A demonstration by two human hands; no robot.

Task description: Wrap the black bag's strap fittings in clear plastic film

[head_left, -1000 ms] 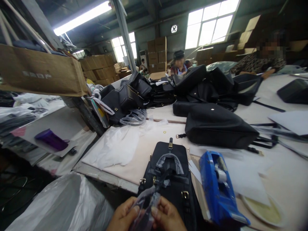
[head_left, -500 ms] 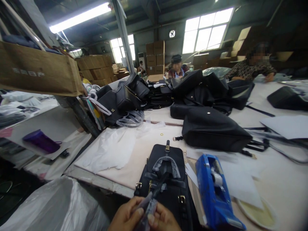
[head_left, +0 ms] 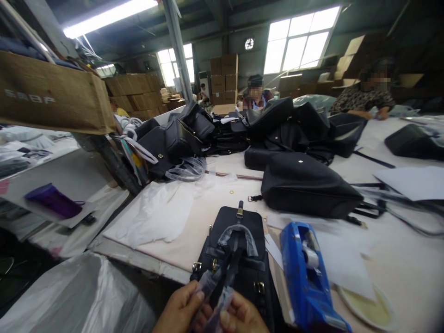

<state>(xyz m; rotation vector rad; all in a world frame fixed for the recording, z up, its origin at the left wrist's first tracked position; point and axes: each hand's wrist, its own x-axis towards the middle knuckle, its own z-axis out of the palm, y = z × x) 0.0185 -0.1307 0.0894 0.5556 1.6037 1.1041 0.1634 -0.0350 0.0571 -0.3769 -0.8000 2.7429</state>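
Both hands, left (head_left: 180, 312) and right (head_left: 239, 317), keep their grip on the clear crinkled plastic wrap (head_left: 215, 296), now drawn slightly further along the black leather bag's strap (head_left: 233, 266).

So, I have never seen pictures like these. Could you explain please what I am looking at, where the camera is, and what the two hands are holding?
There is no machine here. The camera sits on a person's head and looks forward and down, so the two bare hands at the bottom edge are that person's own. The left hand and the right hand pinch a black strap wrapped in clear plastic film between their fingers. The strap runs up to a small black leather bag with gold buckles, which lies flat on the pale work table. Beside it on the right lies a blue plastic tape dispenser. Further back are a large black leather bag, a pile of more black bags and a sheet of white wrapping paper. Other people sit at the far end.
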